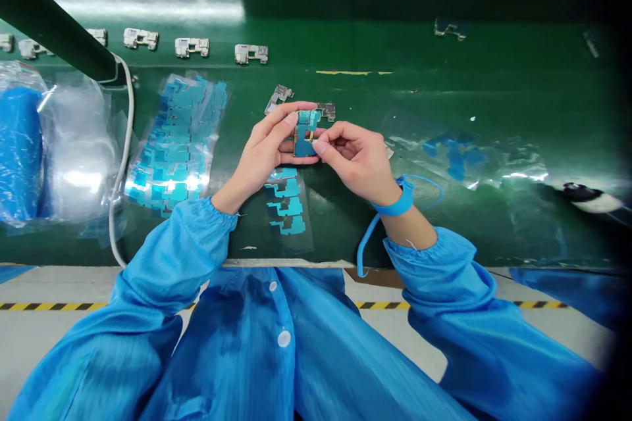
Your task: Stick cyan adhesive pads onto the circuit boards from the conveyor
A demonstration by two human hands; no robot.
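Note:
My left hand (269, 145) holds a small circuit board (305, 145) partly covered with blue film, its fingers behind and along the edges. My right hand (355, 154) is closed in a pinch at the board's right edge; thumb and forefinger touch it there, and whether they grip the board or a bit of film is too small to tell. A blue coiled wrist strap (397, 200) circles my right wrist. Just beyond my hands lie two bare circuit boards, one at the left (279, 99) and one at the right (326, 111). Below them is a clear sheet of blue die-cut stickers (287, 206).
A stack of blue sticker sheets (182, 138) lies left, beside a white cable (129, 118) and plastic bags (74, 145). Several boards (192, 47) line the far side. A dark green post (59, 20) slants in at upper left. Clear film (494, 158) lies right.

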